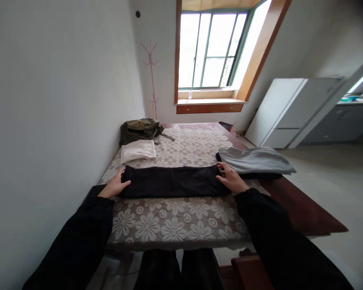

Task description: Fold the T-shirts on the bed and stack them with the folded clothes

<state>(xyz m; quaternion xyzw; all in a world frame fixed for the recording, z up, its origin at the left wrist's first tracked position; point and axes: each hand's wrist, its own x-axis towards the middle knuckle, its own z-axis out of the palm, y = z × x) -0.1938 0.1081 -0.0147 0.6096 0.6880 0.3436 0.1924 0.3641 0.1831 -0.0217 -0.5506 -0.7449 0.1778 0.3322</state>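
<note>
A black cloth, folded into a long flat strip, lies across the flowered tablecloth in front of me. My left hand rests at its left end, thumb on top of the cloth and fingers spread at the edge. At the right end, my right hand touches the cloth with its fingers apart. A white folded cloth is behind the strip on the left. Just beyond my right hand lies a grey folded garment on top of dark cloth.
A dark green backpack sits at the back left of the table beside the wall. The red-brown table edge shows at the right. Below it on the right is a brown wooden seat. A white refrigerator stands farther back.
</note>
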